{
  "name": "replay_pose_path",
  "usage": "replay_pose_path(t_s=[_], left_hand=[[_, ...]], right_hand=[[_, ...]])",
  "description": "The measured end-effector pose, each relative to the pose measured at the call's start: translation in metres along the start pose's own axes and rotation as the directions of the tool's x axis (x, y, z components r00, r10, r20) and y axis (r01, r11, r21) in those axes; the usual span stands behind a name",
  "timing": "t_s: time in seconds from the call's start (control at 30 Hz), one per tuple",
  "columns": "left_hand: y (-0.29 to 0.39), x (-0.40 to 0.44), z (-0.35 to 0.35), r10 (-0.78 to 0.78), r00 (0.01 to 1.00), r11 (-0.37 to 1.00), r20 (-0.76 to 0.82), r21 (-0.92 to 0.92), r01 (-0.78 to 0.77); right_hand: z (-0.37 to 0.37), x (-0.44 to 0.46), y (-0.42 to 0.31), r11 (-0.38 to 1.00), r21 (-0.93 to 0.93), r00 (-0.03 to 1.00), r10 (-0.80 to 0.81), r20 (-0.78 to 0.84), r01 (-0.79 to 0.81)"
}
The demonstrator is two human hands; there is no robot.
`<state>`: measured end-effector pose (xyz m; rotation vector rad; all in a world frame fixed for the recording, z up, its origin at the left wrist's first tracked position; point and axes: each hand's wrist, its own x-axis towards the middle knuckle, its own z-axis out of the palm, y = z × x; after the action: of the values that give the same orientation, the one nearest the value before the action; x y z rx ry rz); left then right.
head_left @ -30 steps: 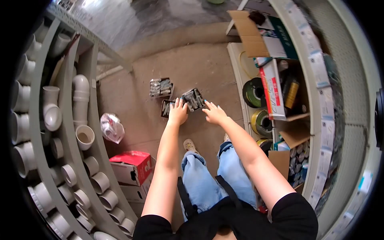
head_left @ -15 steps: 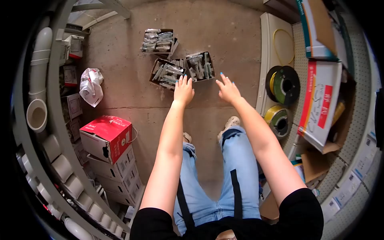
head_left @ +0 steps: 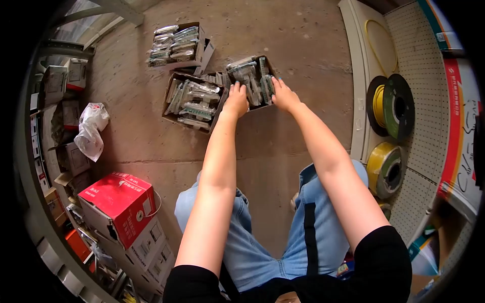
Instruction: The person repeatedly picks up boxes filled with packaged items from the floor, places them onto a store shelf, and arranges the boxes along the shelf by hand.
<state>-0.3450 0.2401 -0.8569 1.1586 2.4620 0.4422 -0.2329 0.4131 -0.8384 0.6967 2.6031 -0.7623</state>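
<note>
Both my hands reach to an open cardboard box (head_left: 264,107) packed with clear plastic-wrapped pieces (head_left: 246,76) on the floor. My left hand (head_left: 236,101) is at its near left corner, with fingers stretched forward over the edge, beside the neighbouring box. At the right wall is my right hand (head_left: 285,96), fingers extended along the rim; the thumb is hard to make out. Neither hand visibly grips anything. A second open box (head_left: 172,117) of similar wrapped pieces stands just left, and a third filled box (head_left: 194,59) sits farther back.
On the left are a white plastic bag (head_left: 92,132), a red-topped carton (head_left: 118,202) on stacked boxes, and shelving (head_left: 30,171). Spools of yellow (head_left: 379,103) and green-yellow line (head_left: 382,164) stand at the right beside a pegboard (head_left: 422,101). Concrete floor (head_left: 303,45) lies beyond the boxes.
I have crouched lower, my knees now bent wider, and the boxes look closer. Both hands have moved from in front of the boxes to the sides of the right one.
</note>
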Motion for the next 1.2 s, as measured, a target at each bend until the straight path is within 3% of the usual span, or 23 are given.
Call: replay_pose_path(t_s=[0.07,0.1,0.2,0.23,0.33,0.4,0.6,0.63,0.73,0.77,0.87,0.93,0.97,1.07,1.1,1.2], left_hand=[[-0.006,0.009,0.027,-0.229,0.968,0.966,-0.102,-0.146,0.213],[-0.009,0.013,0.034,-0.257,0.957,0.959,-0.137,-0.156,0.236],[0.008,0.016,0.017,-0.369,0.915,0.922,-0.165,-0.191,0.337],[0.0,0.019,0.027,-0.322,0.911,0.946,-0.258,-0.121,0.301],[0.012,0.026,0.031,-0.522,0.833,0.849,-0.186,-0.21,0.485],[0.011,0.031,0.033,-0.584,0.806,0.8,-0.096,-0.24,0.55],[0.03,0.041,0.032,-0.749,0.663,0.603,0.003,-0.411,0.683],[0.029,0.039,0.031,-0.745,0.665,0.605,-0.06,-0.481,0.635],[0.025,0.044,0.019,-0.653,0.757,0.689,-0.005,-0.419,0.592],[0.031,0.043,0.018,-0.651,0.741,0.7,-0.162,-0.506,0.504],[0.049,0.05,-0.008,-0.515,0.789,0.814,-0.334,-0.48,0.328],[0.058,0.051,-0.02,-0.407,0.809,0.864,-0.425,-0.466,0.19],[0.061,0.048,-0.028,-0.384,0.838,0.858,-0.389,-0.485,0.168],[0.06,0.032,-0.031,-0.314,0.907,0.748,-0.28,-0.661,0.055],[0.067,0.018,-0.044,-0.29,0.946,0.659,-0.144,-0.747,0.089],[0.083,-0.002,-0.058,-0.231,0.947,0.281,-0.223,-0.947,-0.155]], right_hand=[[0.02,0.019,0.011,0.986,0.157,0.992,0.071,-0.108,-0.054],[0.027,0.027,0.017,0.97,0.234,0.981,0.111,-0.157,-0.072],[0.038,0.046,0.021,0.843,0.426,0.931,0.366,-0.006,-0.328],[0.042,0.055,0.026,0.776,0.524,0.916,0.401,0.022,-0.352],[0.048,0.075,0.041,0.79,0.528,0.931,0.365,0.001,-0.311],[0.069,0.102,0.058,0.651,0.711,0.923,0.386,-0.007,-0.266],[0.051,0.072,0.032,0.775,0.565,0.894,0.426,-0.136,-0.283],[0.047,0.065,0.03,0.776,0.566,0.885,0.436,-0.165,-0.277],[0.045,0.059,0.037,0.765,0.591,0.844,0.475,-0.248,-0.257],[0.044,0.06,0.038,0.751,0.609,0.818,0.503,-0.278,-0.255],[0.043,0.061,0.04,0.703,0.689,0.718,0.571,-0.397,-0.178],[0.046,0.054,0.034,0.665,0.74,0.634,0.617,-0.465,-0.105],[0.039,0.046,0.034,0.655,0.753,0.659,0.592,-0.465,-0.057],[0.004,0.013,0.026,0.756,0.647,0.633,0.549,-0.546,-0.097],[-0.009,0.004,0.027,0.763,0.644,0.64,0.523,-0.563,-0.057],[-0.066,-0.036,0.012,0.858,0.501,0.677,0.436,-0.593,-0.114]])
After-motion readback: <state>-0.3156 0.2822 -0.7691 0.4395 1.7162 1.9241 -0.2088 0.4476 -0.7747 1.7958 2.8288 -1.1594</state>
